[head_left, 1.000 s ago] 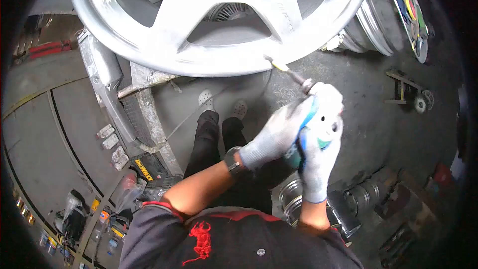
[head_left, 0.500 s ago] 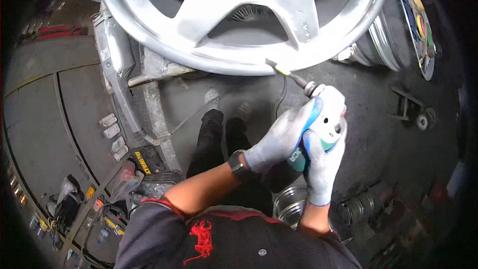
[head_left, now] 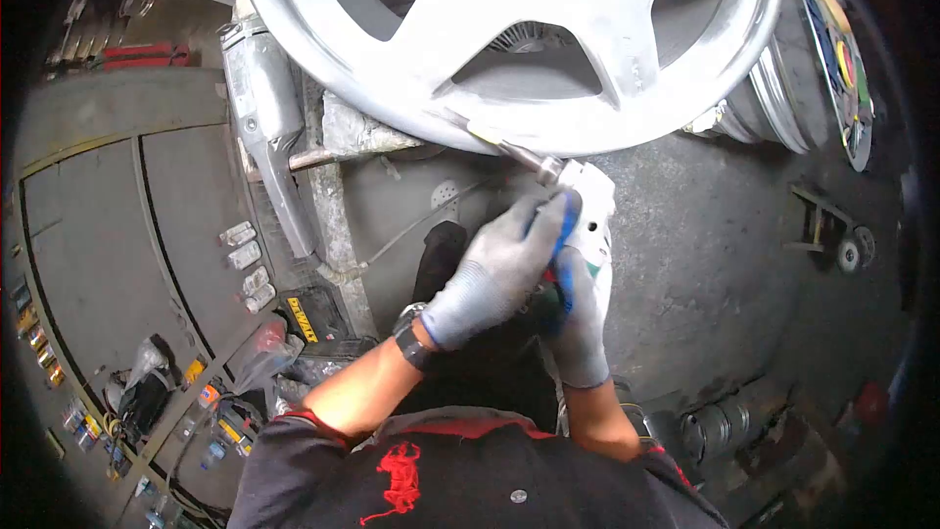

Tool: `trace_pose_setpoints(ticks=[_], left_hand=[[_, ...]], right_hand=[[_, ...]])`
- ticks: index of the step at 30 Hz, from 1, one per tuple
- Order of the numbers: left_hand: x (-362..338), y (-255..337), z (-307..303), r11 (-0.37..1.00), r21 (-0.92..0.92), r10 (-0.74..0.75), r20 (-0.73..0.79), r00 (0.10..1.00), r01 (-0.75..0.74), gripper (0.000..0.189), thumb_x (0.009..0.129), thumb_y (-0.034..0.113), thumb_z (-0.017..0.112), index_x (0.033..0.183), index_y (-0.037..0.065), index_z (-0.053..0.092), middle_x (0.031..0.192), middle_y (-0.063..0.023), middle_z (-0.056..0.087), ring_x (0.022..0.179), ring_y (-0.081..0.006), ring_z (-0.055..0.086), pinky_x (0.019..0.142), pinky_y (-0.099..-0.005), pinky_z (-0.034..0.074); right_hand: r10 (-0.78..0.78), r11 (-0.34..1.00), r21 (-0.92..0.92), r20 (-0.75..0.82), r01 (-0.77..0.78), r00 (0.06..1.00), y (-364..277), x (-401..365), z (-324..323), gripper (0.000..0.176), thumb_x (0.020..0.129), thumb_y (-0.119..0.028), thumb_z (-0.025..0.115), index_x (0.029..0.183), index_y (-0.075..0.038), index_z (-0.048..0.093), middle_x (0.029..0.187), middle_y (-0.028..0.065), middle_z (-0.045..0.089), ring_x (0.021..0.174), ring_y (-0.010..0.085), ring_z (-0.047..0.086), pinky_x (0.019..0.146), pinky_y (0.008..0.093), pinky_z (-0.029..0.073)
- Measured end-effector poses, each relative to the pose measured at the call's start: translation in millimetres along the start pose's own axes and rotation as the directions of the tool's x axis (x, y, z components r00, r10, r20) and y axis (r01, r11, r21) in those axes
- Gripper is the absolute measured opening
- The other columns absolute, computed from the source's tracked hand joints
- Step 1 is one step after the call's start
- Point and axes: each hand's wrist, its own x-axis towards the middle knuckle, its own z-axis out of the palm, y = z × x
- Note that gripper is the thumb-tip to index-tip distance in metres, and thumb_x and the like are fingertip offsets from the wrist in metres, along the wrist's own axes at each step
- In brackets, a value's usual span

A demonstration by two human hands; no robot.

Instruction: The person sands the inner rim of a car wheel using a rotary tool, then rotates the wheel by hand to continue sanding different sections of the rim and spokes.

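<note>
A silvery five-spoke car wheel rim point(head_left: 421, 108) fills the top of the view, its lower lip towards me. My left hand point(head_left: 499, 260), in a white-and-blue work glove, wraps round the front of a white-and-green handheld power grinder point(head_left: 597, 198). My right hand point(head_left: 583, 328), gloved the same way, grips the grinder's body from behind and to the right. The grinder's narrow metal spindle point(head_left: 532, 161) points up and left. Its blurred tip is at the wheel's lower lip; whether it touches cannot be made out. Part of the body is hidden by my gloves.
A grey metal stand point(head_left: 264, 108) is left of the wheel. More rims point(head_left: 774, 108) lean at the right, near a small wheeled frame point(head_left: 832, 230). A yellow-marked DeWALT case point(head_left: 304, 318) and several small bottles point(head_left: 245, 255) lie at left. A cable point(head_left: 411, 225) crosses the floor.
Both hands have carried the grinder left, and its tip has moved left along the wheel's lower lip. The grinder now slants more to the left. The view has shifted, too.
</note>
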Motion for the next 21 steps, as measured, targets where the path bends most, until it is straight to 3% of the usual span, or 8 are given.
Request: trace_pose_setpoints(ticks=[1, 5, 8, 11, 15, 16, 19, 21], left_hand=[[-1.4, -3.2, 7.3, 0.962, 0.204, 0.18, 0.031, 0.983, -0.183, 0.04, 0.092, 0.011, 0.056, 0.13, 0.0, 0.049, 0.102, -0.0251, 0.06, 0.091, -0.0412, 0.064, 0.076, -0.0453, 0.054], [-5.4, 7.5, 19.0, 0.999, -0.038, -0.02, 0.129, 0.991, 0.025, 0.049, 0.087, 0.005, 0.056, 0.134, 0.0, 0.045, 0.108, -0.0247, 0.057, 0.088, -0.0416, 0.063, 0.074, -0.0468, 0.054], [-4.7, -2.0, 1.8, 0.974, 0.148, 0.167, 0.025, 0.986, -0.169, 0.05, 0.087, 0.006, 0.055, 0.136, 0.002, 0.044, 0.11, -0.0248, 0.057, 0.09, -0.0421, 0.063, 0.074, -0.046, 0.054], [-10.1, 2.4, -25.4, 0.98, 0.198, -0.052, 0.127, 0.991, 0.026, 0.052, 0.088, 0.006, 0.055, 0.139, 0.004, 0.043, 0.109, -0.0231, 0.057, 0.09, -0.0403, 0.063, 0.074, -0.0439, 0.054], [-6.4, -2.8, -21.3, 0.992, 0.118, -0.052, 0.126, 0.991, 0.038, 0.04, 0.097, 0.012, 0.051, 0.134, 0.001, 0.047, 0.115, -0.0228, 0.059, 0.095, -0.0401, 0.063, 0.079, -0.0416, 0.054], [-3.0, 4.8, -8.2, 0.883, -0.251, -0.385, 0.097, 0.918, 0.396, 0.037, 0.102, 0.025, 0.048, 0.129, 0.0, 0.052, 0.116, -0.0234, 0.06, 0.101, -0.0386, 0.061, 0.088, -0.0395, 0.05], [4.2, 18.3, 23.9, 0.683, -0.495, -0.5, 0.218, 0.838, 0.537, 0.045, 0.104, 0.036, 0.044, 0.125, -0.002, 0.055, 0.116, -0.0211, 0.061, 0.106, -0.0315, 0.06, 0.096, -0.0365, 0.045], [10.6, 16.3, 55.5, 0.542, -0.673, -0.419, 0.303, 0.856, 0.504, 0.051, 0.104, 0.04, 0.044, 0.129, -0.003, 0.054, 0.122, -0.015, 0.061, 0.114, -0.0178, 0.055, 0.1, -0.032, 0.042]], right_hand=[[-0.006, 0.999, -0.05, -0.049, 0.003, 0.999, 0.0, -3.2, -8.6, 0.066, 0.083, -0.015, 0.065, 0.141, -0.001, 0.036, 0.128, 0.0086, 0.051, 0.117, 0.0166, 0.052, 0.1, 0.0335, 0.044], [-0.014, 1.0, -0.01, -0.072, 0.014, 0.997, 13.0, -10.8, -31.7, 0.064, 0.084, -0.019, 0.064, 0.14, -0.002, 0.038, 0.127, 0.0089, 0.051, 0.115, 0.0166, 0.053, 0.098, 0.0323, 0.045], [0.013, 0.998, 0.054, -0.031, -0.011, 0.999, 11.8, -8.2, -9.7, 0.066, 0.084, -0.019, 0.069, 0.14, -0.002, 0.038, 0.126, 0.0079, 0.051, 0.114, 0.0165, 0.053, 0.098, 0.0318, 0.044], [0.004, 0.999, 0.052, 0.049, -0.006, 0.999, 9.2, -1.8, 13.2, 0.07, 0.083, -0.017, 0.076, 0.14, -0.004, 0.038, 0.125, 0.0056, 0.052, 0.113, 0.0143, 0.052, 0.097, 0.031, 0.046], [0.013, 0.992, 0.123, 0.04, -0.018, 0.999, 6.2, -2.9, 10.8, 0.072, 0.081, -0.014, 0.077, 0.14, -0.003, 0.037, 0.124, 0.0055, 0.052, 0.114, 0.014, 0.051, 0.099, 0.0313, 0.045], [0.022, 0.988, 0.154, 0.022, -0.025, 1.0, 2.1, -5.6, 8.3, 0.071, 0.08, -0.012, 0.077, 0.139, -0.003, 0.038, 0.123, 0.0052, 0.052, 0.114, 0.0139, 0.051, 0.1, 0.0316, 0.044], [-0.058, 0.998, -0.032, -0.047, 0.057, 0.997, -25.3, -12.7, -9.9, 0.069, 0.079, -0.009, 0.076, 0.136, -0.003, 0.039, 0.124, 0.0055, 0.051, 0.115, 0.0143, 0.05, 0.1, 0.0321, 0.044], [-0.087, 0.996, 0.007, -0.114, 0.088, 0.99, -41.6, -16.0, -14.5, 0.068, 0.078, -0.008, 0.074, 0.135, -0.002, 0.038, 0.125, 0.0065, 0.05, 0.117, 0.0152, 0.049, 0.1, 0.0324, 0.043]])
